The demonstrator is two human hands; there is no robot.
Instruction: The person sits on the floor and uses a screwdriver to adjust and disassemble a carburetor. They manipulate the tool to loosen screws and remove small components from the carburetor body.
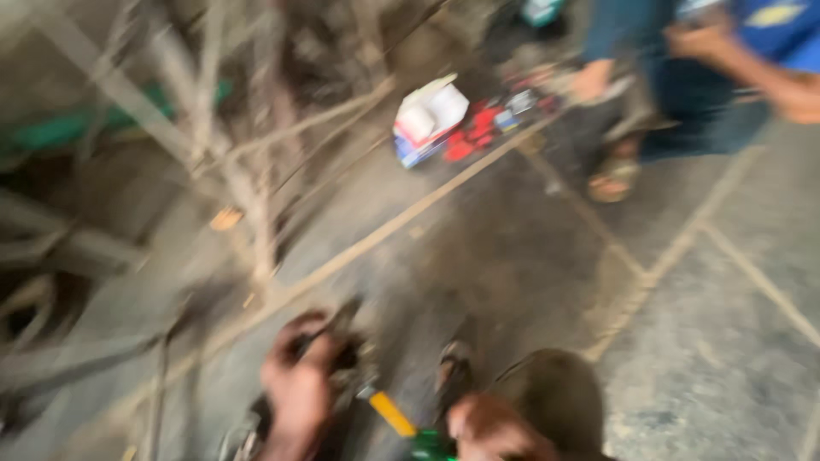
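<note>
Left hand (pixel 297 388) clenched around a dark blurred tool (pixel 342 346), low over the grey floor (pixel 512 248). Right hand (pixel 491 427) beside a green and yellow object (pixel 410 427), grip impossible to tell through blur. Farther off, a white box (pixel 431 115), red items (pixel 470 132), another person's sandalled foot (pixel 613 179).

Your left hand (pixel 297 388) is gripping a dark, matt-looking tool (pixel 342 346), too blurred to tell its material. By your right hand (pixel 491 427) a yellow and green handle (pixel 401 423) is looking like smooth, glossy plastic. The grey stone floor (pixel 512 248) is showing rough and dusty. The pale dry branches (pixel 248 171) are looking like bare wood, and the white box (pixel 431 115) like matt cardboard.
</note>
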